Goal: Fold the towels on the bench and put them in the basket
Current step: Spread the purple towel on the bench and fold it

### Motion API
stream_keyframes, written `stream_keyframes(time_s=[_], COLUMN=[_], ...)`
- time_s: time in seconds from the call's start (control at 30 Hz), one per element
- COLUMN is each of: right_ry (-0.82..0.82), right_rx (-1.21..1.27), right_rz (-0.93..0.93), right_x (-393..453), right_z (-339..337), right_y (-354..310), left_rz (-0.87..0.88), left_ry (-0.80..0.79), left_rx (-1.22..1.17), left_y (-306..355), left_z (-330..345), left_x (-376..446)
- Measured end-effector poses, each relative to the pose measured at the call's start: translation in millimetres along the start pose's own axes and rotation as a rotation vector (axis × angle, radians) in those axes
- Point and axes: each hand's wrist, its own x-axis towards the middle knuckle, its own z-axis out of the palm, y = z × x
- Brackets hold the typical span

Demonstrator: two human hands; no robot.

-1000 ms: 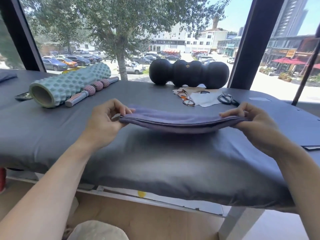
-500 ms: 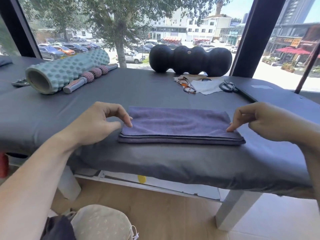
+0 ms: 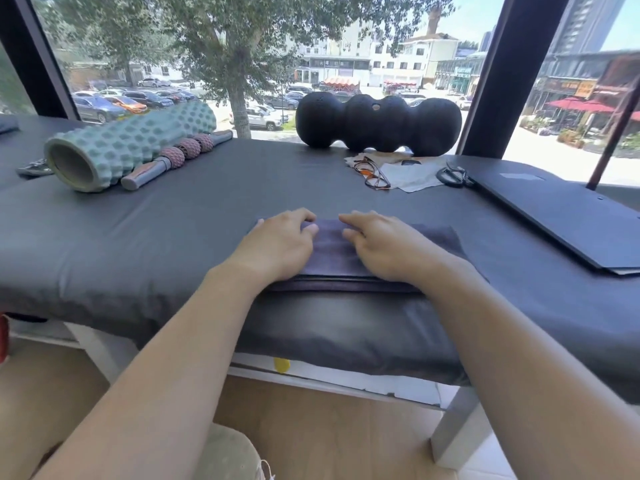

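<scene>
- Behind the bench [image 3: 104, 237] a wide window is seen, with trees, parked cars and buildings outside; the bench itself is covered with a dark grey sheet.
- Close to the near edge of the bench, about at its middle, the folded purple towel [image 3: 332, 251] is laid flat, with its layered edges turned toward the person.
- The long axis of the towel is laid left to right, along the near edge, so that one short end is reached by each hand.
- The left hand [image 3: 280, 247] is rested on the left half of the towel, palm down, with the fingers only slightly bent; nothing is gripped by it.
- The right hand [image 3: 384, 247] is rested on the right half in the same way, the fingers relaxed, and nothing is held.
- Both hands are placed near the middle of the towel, with only a narrow strip of cloth left bare between them; both are equally near.
- It is judged that the fold is being pressed flat, and that one short end must next be brought over the other.
- No basket is seen in this view.
- At the far edge a green foam roller [image 3: 131, 147], a black peanut roller [image 3: 377, 124] and glasses [image 3: 372, 173] are laid, well apart from the towel.
</scene>
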Motion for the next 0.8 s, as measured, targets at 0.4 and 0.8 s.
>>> stream_keyframes(time_s=[0.4, 0.8], right_ry=[-0.054, -0.065], right_rx=[-0.226, -0.202], right_rz=[0.024, 0.233], right_x=[0, -28], right_z=[39, 15], right_y=[5, 52], left_rz=[-0.027, -0.005], left_ry=[-0.148, -0.107], left_rx=[0.428, 0.379], left_y=[-15, -16], left_z=[22, 20], left_x=[2, -15])
